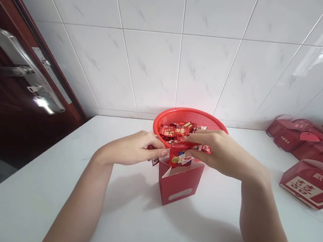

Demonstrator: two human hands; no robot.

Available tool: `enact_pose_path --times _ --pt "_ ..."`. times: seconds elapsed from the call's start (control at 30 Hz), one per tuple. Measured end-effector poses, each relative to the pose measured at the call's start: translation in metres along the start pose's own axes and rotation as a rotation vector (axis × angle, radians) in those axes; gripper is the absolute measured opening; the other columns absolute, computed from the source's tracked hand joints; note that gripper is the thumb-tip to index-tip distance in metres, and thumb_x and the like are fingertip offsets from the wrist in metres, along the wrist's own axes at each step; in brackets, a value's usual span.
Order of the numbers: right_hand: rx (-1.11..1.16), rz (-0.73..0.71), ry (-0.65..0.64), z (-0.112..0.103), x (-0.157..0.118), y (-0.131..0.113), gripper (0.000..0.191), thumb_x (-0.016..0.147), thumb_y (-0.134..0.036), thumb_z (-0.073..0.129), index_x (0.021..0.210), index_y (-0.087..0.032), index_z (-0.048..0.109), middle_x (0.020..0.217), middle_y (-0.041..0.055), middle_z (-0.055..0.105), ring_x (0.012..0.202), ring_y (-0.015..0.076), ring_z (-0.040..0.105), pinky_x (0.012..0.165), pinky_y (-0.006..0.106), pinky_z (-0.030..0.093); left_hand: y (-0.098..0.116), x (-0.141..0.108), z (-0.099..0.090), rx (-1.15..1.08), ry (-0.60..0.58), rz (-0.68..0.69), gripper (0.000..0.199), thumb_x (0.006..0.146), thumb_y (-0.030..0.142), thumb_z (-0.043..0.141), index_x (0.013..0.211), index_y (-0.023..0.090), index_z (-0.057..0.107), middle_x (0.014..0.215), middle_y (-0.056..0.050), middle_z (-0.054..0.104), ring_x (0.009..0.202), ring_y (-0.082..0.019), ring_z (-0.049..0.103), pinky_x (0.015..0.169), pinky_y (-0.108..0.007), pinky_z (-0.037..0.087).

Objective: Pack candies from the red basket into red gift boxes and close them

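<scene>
A small red paper box (179, 183) stands upright on the white table with its top flaps up and a pale cut-out on its front. My left hand (139, 147) is closed at the box's left upper edge, thumb and fingers pinching a flap there. Over the opening, my right hand (219, 151) grips red-wrapped candy (178, 157), its wrapper marked with blue, white and yellow print. The candy's lower end is at the mouth of the box. Right behind, a red plastic basket (162, 115) holds many red-wrapped sweets (174, 132), partly hidden by my right hand.
Several closed red gift boxes (302, 139) are clustered at the right back, with another red box (311, 184) nearer me. A tiled wall (150, 69) runs behind the table (126, 225). A dark red door (1, 118) with a metal handle is at the left.
</scene>
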State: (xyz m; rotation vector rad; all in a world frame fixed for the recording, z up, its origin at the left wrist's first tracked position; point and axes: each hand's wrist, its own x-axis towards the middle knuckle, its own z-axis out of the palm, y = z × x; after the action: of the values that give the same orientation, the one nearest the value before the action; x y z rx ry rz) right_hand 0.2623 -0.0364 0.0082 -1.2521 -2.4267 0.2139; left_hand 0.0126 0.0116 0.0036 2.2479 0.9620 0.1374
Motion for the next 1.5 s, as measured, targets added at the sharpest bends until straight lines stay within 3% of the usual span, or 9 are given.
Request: enact_pose_path --times 0.23,0.4,0.6,0.8,1.03,1.1,1.2,1.37,1.5 --pt "-0.045 0.074 -0.125 0.008 0.006 -0.009 0.017 0.093 -0.012 0.059 0.078 -0.02 0.06 0.083 0.0018 0.065 0.069 0.014 0.055 0.055 0.028 0.029 0.003 -0.002 0.0 0.047 0.042 -0.054 0.052 0.099 0.059 0.046 0.082 0.02 0.075 0.084 -0.005 0.068 0.073 -0.017 0.062 0.061 -0.027 0.045" --pt "-0.006 0.032 -0.077 0.001 -0.001 -0.005 0.009 0.094 -0.015 0.061 0.089 -0.02 0.067 0.09 0.0033 0.067 0.073 0.0154 0.058 0.057 0.028 0.033 0.004 -0.001 0.0 0.031 0.032 -0.043 0.055 0.098 0.064 0.046 0.083 0.019 0.076 0.083 -0.005 0.069 0.073 -0.017 0.062 0.061 -0.027 0.045" --pt "0.002 -0.035 0.03 0.0 -0.004 -0.003 0.023 0.092 -0.007 0.052 0.081 -0.019 0.068 0.08 0.0031 0.067 0.068 0.0151 0.055 0.059 0.029 0.034 0.003 -0.001 0.0 0.011 0.014 -0.012 0.056 0.099 0.064 0.043 0.086 0.02 0.076 0.085 -0.005 0.069 0.074 -0.017 0.063 0.061 -0.027 0.044" --pt "-0.024 -0.005 -0.079 0.011 0.006 -0.008 0.026 0.089 -0.005 0.053 0.077 -0.02 0.07 0.067 0.0016 0.061 0.063 0.016 0.054 0.059 0.03 0.032 0.002 -0.002 0.0 0.029 0.024 -0.001 0.052 0.099 0.06 0.047 0.076 0.019 0.07 0.081 -0.003 0.068 0.069 -0.016 0.058 0.06 -0.027 0.041" --pt "-0.023 -0.004 -0.095 0.011 0.005 -0.006 0.024 0.09 -0.005 0.054 0.082 -0.021 0.07 0.072 0.0017 0.066 0.065 0.0157 0.057 0.057 0.029 0.033 0.004 -0.003 0.0 0.024 0.021 -0.001 0.051 0.099 0.061 0.047 0.08 0.02 0.071 0.082 -0.003 0.067 0.07 -0.016 0.058 0.06 -0.026 0.042" --pt "-0.014 -0.005 -0.087 0.008 0.003 -0.005 0.021 0.092 -0.008 0.055 0.081 -0.02 0.069 0.075 0.0016 0.068 0.065 0.0151 0.058 0.056 0.029 0.034 0.005 -0.005 0.0 0.017 0.074 -0.007 0.048 0.099 0.059 0.049 0.077 0.021 0.069 0.084 -0.003 0.066 0.071 -0.016 0.058 0.063 -0.027 0.044" --pt "0.057 -0.037 0.019 0.003 -0.002 -0.004 0.016 0.095 -0.015 0.058 0.085 -0.02 0.07 0.08 0.0019 0.072 0.068 0.0149 0.061 0.058 0.028 0.038 0.008 -0.007 -0.001 -0.053 0.252 0.017 0.042 0.098 0.052 0.052 0.079 0.02 0.071 0.086 -0.004 0.065 0.074 -0.017 0.058 0.068 -0.029 0.048" --pt "0.332 -0.012 0.287 -0.003 -0.005 -0.01 0.017 0.098 -0.032 0.063 0.089 -0.02 0.072 0.091 0.0045 0.077 0.08 0.0179 0.07 0.066 0.028 0.051 0.016 -0.008 0.001 -0.364 0.487 0.135 0.033 0.095 0.027 0.048 0.115 0.019 0.073 0.106 -0.007 0.069 0.088 -0.019 0.06 0.077 -0.032 0.051" --pt "0.491 0.039 0.298 0.002 -0.001 -0.014 0.02 0.096 -0.04 0.068 0.1 -0.02 0.071 0.092 0.0047 0.078 0.08 0.0183 0.072 0.069 0.029 0.056 0.018 -0.006 0.01 -0.479 0.52 0.254 0.046 0.097 0.026 0.052 0.143 0.026 0.056 0.109 -0.006 0.069 0.1 -0.022 0.062 0.086 -0.033 0.054"
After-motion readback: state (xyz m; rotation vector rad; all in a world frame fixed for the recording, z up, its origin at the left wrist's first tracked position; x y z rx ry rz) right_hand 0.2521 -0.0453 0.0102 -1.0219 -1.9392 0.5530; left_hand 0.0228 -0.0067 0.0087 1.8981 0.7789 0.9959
